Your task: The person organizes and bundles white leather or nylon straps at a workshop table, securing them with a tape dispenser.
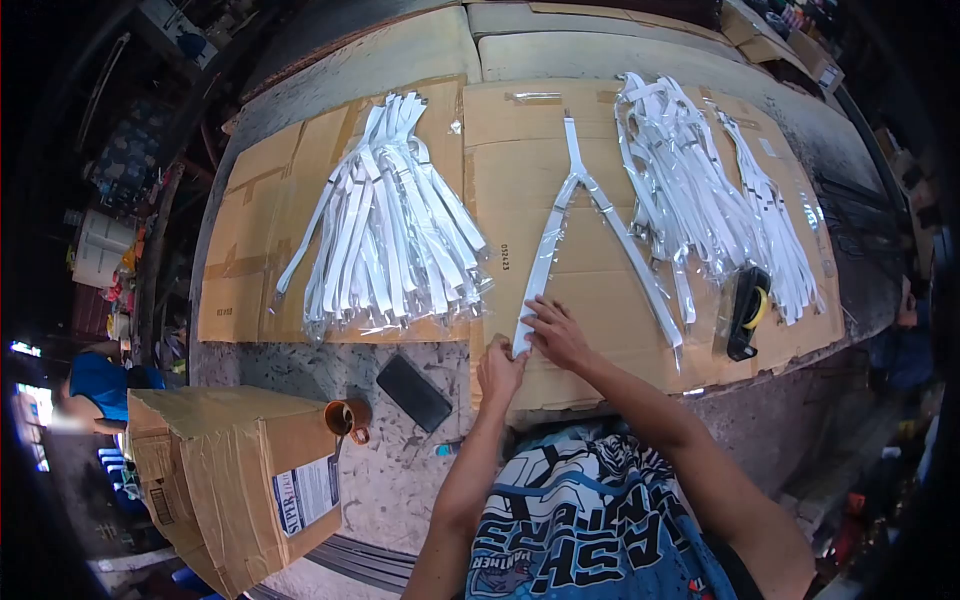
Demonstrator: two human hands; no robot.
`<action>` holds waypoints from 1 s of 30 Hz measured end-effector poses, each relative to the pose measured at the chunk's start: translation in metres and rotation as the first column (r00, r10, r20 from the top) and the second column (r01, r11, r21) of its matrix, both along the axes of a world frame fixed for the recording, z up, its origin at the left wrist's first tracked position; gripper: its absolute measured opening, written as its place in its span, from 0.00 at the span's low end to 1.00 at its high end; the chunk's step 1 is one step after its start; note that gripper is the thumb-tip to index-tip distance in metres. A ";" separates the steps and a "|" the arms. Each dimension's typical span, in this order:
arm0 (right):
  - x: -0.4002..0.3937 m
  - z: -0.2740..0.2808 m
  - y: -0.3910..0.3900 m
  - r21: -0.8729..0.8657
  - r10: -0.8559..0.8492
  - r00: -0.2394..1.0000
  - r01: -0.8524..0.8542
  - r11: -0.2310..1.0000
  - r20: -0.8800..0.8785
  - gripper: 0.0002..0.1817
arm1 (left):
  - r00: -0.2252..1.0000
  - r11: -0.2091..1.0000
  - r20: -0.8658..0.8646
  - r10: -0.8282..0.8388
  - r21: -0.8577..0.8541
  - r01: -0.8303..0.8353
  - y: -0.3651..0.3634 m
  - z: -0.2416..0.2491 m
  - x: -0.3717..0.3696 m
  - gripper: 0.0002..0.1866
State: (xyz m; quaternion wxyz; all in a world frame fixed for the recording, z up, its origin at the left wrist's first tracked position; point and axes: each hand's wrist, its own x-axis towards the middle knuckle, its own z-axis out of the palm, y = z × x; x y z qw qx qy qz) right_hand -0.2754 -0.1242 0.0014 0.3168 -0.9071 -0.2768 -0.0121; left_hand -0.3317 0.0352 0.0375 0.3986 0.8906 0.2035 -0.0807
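A pair of white Y-shaped suspenders [575, 181] lies spread on the cardboard in front of me, with metal clips at the ends. My left hand [500, 370] is closed on the lower end of its left strap. Just above it, my right hand [557, 333] rests on the same strap, fingers stretched across it. The right strap [637, 262] runs down loose to the cardboard's lower part. To the left is a fanned pile of white suspenders [385, 220], some in clear plastic. More bundled suspenders [690, 170] lie on the right.
Flat cardboard [250, 220] covers much of the table. A black tape dispenser [745, 312] with yellow tape lies at the right. Near the left front are a black phone [414, 393], a brown mug [348, 418] and a large carton [215, 460]. Another person [98, 390] is at the far left.
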 end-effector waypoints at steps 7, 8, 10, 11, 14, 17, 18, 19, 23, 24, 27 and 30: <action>0.000 0.007 0.005 0.059 -0.044 0.998 0.041 0.997 0.046 0.18 | 0.999 0.967 -0.032 0.027 -0.253 -0.034 0.007 -0.052 0.003 0.17; -0.002 0.009 0.003 0.065 -0.039 0.998 0.036 0.997 0.053 0.18 | 0.998 0.966 -0.056 0.033 -0.255 -0.047 0.009 -0.054 0.003 0.17; -0.004 0.008 0.000 0.045 -0.007 0.999 0.004 0.999 0.054 0.19 | 0.993 0.963 -0.104 0.048 -0.259 -0.074 0.008 -0.037 0.003 0.16; -0.005 0.007 -0.002 0.019 0.022 0.999 -0.023 1.000 0.044 0.19 | 0.995 0.965 -0.081 0.049 -0.251 -0.068 0.006 -0.036 0.002 0.17; -0.007 -0.004 -0.006 -0.091 0.089 0.994 -0.083 0.992 0.068 0.22 | 0.999 0.980 -0.029 0.033 -0.195 -0.038 0.007 -0.034 -0.004 0.21; -0.010 -0.005 -0.007 -0.183 0.123 0.991 -0.111 0.977 0.053 0.27 | 1.000 0.994 -0.018 -0.017 -0.111 0.015 0.006 -0.023 -0.022 0.23; -0.012 -0.003 -0.008 -0.207 0.127 0.991 -0.116 0.971 0.038 0.29 | 1.000 0.995 -0.015 -0.025 -0.102 0.023 0.008 -0.017 -0.030 0.23; -0.013 -0.001 -0.008 -0.204 0.122 0.992 -0.111 0.973 0.041 0.30 | 0.999 0.995 -0.013 -0.032 -0.094 0.030 0.009 -0.015 -0.038 0.24; -0.016 -0.002 -0.010 -0.210 0.129 0.990 -0.114 0.971 0.058 0.32 | 1.000 0.985 -0.017 0.019 -0.171 -0.022 0.016 -0.017 -0.065 0.22; -0.015 -0.003 -0.010 -0.215 0.135 0.989 -0.118 0.970 0.065 0.33 | 0.999 0.977 -0.041 0.016 -0.211 -0.024 0.019 -0.013 -0.070 0.22; -0.010 -0.004 -0.013 -0.218 0.149 0.987 -0.133 0.967 0.056 0.33 | 0.999 0.952 -0.023 0.023 -0.303 -0.029 0.031 -0.019 -0.087 0.19; 0.007 -0.009 -0.017 -0.225 0.112 0.992 -0.097 0.969 0.053 0.34 | 0.998 0.929 -0.063 -0.007 -0.371 -0.017 0.048 -0.020 -0.098 0.16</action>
